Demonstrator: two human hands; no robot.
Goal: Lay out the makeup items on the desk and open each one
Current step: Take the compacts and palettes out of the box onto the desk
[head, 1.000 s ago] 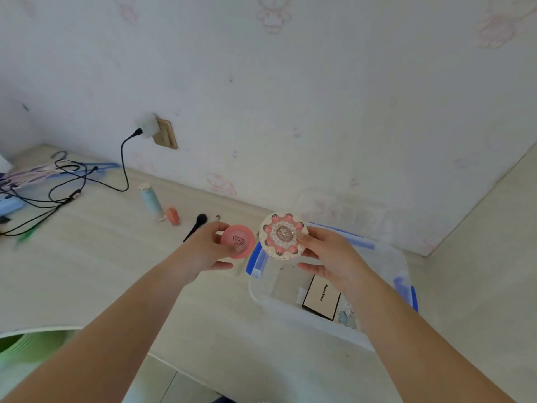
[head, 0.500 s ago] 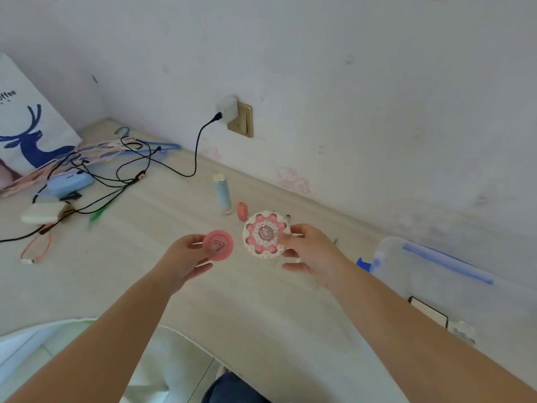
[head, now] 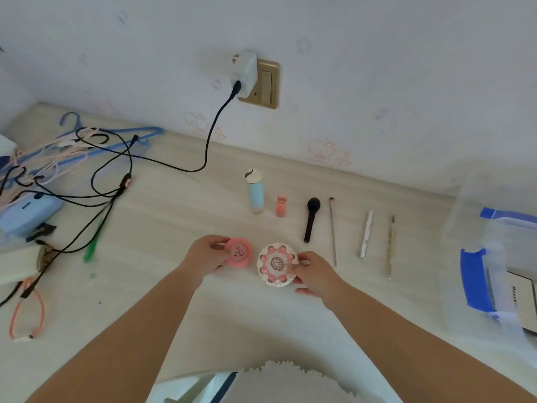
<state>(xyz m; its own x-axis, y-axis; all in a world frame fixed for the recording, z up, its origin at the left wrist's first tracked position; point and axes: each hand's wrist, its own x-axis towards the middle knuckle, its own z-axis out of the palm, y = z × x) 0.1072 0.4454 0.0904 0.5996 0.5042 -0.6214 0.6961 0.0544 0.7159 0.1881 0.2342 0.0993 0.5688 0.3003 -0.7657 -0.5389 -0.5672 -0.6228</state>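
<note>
Gripping pink round compact (head: 239, 252) in left hand (head: 207, 255), fingers curled round its left edge, low over desk (head: 174, 216). Pinched flower-patterned compact (head: 277, 264) at its right rim with right hand (head: 315, 273), just beside pink one, whether resting on desk unclear. Both lids closed. Behind, in row: blue tube (head: 255, 191), small coral bottle (head: 281, 205), black brush (head: 311, 219), thin brush (head: 333, 229), white pen-like stick (head: 366, 234), yellowish stick (head: 390, 247). Clear storage box (head: 476, 286) at right, black cables (head: 110, 170) at left.
</note>
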